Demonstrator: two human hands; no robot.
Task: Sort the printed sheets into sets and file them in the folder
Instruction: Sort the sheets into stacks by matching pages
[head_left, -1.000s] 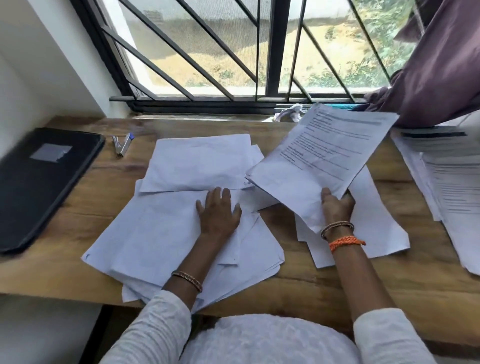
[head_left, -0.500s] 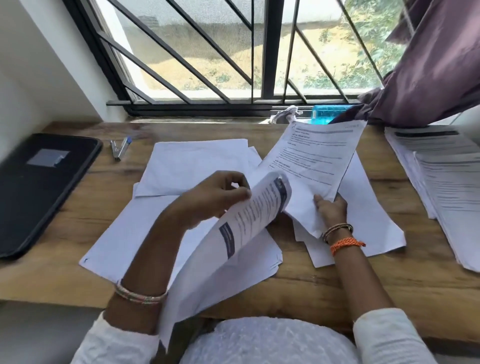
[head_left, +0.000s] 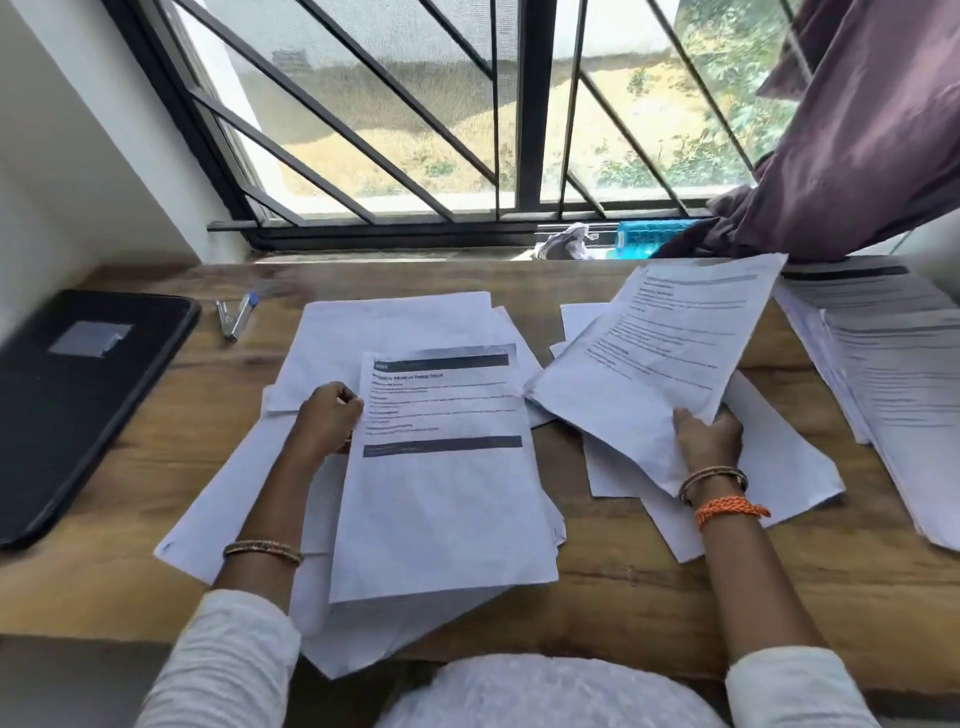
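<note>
A loose pile of blank-side-up sheets (head_left: 374, 332) covers the middle of the wooden desk (head_left: 613, 597). My left hand (head_left: 327, 415) pinches the left edge of a printed sheet with dark header bars (head_left: 441, 493), held face up over that pile. My right hand (head_left: 709, 436) grips the lower edge of another set of printed sheets (head_left: 660, 358), tilted up above a few blank sheets (head_left: 779, 467). A black folder (head_left: 67, 405) lies shut at the desk's left end.
A stack of printed sheets (head_left: 893, 395) lies along the right edge of the desk. A small stapler and a blue-capped pen (head_left: 234, 314) sit near the folder. A purple curtain (head_left: 852, 145) hangs over the back right corner by the barred window.
My left hand lifted a sheet off the middle pile, turned it over and now holds it printed side up. The right hand's sheets have stayed raised, shifting slightly right.
</note>
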